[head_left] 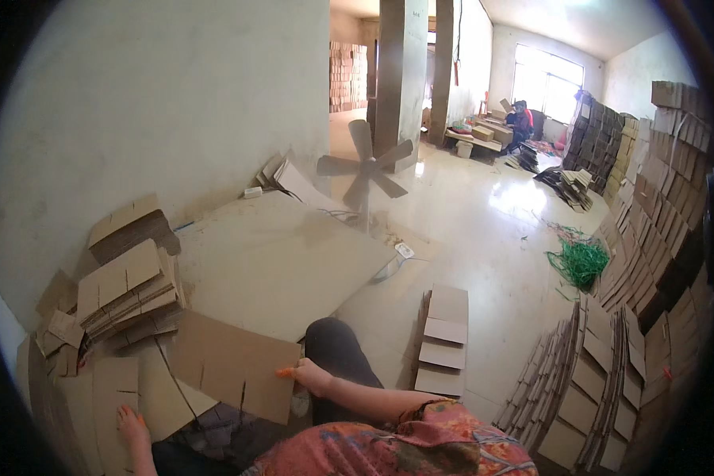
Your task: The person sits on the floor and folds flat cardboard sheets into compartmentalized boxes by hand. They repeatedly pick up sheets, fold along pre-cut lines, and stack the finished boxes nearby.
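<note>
My right hand (309, 375) grips the right edge of a flat brown cardboard sheet (230, 365) with cut slots, holding it above my lap. My left hand (132, 428) rests with fingers spread on a pile of similar flat sheets (107, 389) at the lower left. My dark-trousered knee (337, 349) shows just behind the right hand. A patterned sleeve covers my right upper arm.
Stacks of folded cartons (127, 293) lie at my left by the wall. A large board (278, 262) lies on the floor ahead, with a bare-bladed fan (365, 166) behind it. Carton stacks (444, 341) and rows (595, 373) fill the right. Green strapping (579, 260) lies on the floor. A person sits far off.
</note>
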`<state>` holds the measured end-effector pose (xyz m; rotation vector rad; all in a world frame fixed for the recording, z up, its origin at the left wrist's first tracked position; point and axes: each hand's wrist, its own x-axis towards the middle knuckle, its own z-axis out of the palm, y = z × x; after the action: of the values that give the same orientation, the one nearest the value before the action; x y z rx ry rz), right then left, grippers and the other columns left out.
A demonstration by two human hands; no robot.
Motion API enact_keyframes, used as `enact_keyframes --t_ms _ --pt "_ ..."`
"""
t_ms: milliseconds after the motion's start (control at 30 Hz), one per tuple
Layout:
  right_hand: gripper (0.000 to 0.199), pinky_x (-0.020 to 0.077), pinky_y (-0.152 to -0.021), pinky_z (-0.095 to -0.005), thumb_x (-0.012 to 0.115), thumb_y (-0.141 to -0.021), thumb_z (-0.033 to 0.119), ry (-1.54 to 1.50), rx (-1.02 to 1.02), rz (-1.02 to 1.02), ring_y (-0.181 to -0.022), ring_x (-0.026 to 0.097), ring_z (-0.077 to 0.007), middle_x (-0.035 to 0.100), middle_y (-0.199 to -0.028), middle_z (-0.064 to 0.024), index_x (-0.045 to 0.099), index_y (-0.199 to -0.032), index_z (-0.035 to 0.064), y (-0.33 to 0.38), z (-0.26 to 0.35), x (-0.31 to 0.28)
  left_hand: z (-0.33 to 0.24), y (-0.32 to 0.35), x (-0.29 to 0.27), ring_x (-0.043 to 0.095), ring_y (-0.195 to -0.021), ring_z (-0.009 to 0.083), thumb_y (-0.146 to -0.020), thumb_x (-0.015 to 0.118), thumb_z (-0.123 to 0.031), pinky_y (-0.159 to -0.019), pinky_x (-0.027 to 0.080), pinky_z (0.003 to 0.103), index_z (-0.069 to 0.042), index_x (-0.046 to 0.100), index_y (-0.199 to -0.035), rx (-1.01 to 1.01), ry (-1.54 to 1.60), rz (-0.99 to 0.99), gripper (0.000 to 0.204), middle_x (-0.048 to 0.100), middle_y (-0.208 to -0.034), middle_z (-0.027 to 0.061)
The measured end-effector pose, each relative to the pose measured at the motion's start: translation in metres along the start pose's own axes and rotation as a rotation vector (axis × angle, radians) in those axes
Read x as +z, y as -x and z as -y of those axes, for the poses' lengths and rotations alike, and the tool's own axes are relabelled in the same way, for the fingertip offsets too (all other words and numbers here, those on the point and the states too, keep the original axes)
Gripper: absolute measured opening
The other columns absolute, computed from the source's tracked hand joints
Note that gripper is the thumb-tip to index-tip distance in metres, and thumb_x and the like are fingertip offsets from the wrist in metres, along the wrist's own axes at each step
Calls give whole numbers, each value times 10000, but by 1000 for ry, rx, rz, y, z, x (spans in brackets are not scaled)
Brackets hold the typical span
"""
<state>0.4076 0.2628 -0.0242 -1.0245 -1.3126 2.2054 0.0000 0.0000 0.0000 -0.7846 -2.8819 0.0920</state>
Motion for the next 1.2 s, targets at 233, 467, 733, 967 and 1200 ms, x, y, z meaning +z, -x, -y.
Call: enact_keyframes --t_ms 233,467,733,967,1200 --pt "313 558 -713 -405 674 -834 171 -81 -25 17 -847 650 -236 655 -980 -108 609 -1069 -25 11 -4 -1 3 -4 6 548 -1063 329 -895 554 -169 -870 481 400 -14 430 -1285 28 -66 28 437 470 -1276 161" --pt "272 526 -766 -326 600 -869 168 263 -43 19 -860 642 -202 662 -948 -98 619 -1079 -5 25 14 11 -1 25 -82 561 -1011 291 -987 357 -278 -846 459 408 -3 471 -1288 -22 422 338 424 574 -1158 188" --pt "271 453 -765 -305 644 -822 74 214 -433 -69 -860 575 -192 637 -992 -90 596 -1054 -59 51 10 -3 0 0 -109 572 -697 329 -885 520 -259 -638 446 442 -5 610 -848 111 248 183 271 602 -794 211" --pt "251 461 -752 -294 657 -796 43 148 -667 -41 -855 577 -159 630 -960 -66 596 -1035 -4 80 54 23 -4 -13 -141 508 -553 194 -856 593 -268 -510 402 386 16 579 -741 315 563 205 306 534 -618 141" --pt "231 421 -842 -289 638 -810 13 326 -879 -74 -951 543 -135 623 -1008 -17 626 -1041 29 74 102 55 -112 46 -199 589 -653 189 -867 584 -233 -545 522 316 43 645 -961 350 783 509 298 626 -778 120"
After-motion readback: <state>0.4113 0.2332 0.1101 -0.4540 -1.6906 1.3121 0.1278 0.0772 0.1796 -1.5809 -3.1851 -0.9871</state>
